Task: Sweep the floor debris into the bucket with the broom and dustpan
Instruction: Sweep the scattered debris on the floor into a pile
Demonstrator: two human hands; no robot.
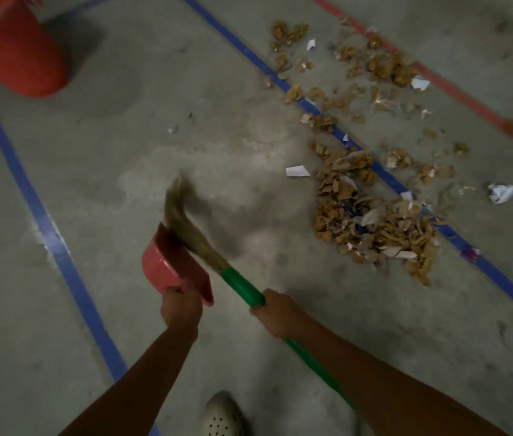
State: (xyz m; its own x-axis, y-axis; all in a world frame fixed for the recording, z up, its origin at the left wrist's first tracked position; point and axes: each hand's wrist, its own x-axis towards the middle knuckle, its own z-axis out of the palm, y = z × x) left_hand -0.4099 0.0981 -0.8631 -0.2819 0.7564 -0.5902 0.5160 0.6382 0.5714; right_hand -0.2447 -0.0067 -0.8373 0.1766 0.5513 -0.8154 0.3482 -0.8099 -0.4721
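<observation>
Broom, dustpan, bucket: one each

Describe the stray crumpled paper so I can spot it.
Find the brown debris pile on the right-hand blue line. Right of it, past the line, lies the crumpled paper alone: a white wad, unlike the flat white scraps elsewhere.

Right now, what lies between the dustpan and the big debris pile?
In the head view, the broom crosses right beside the dustpan; past it only bare concrete floor reaches the debris pile.
</observation>
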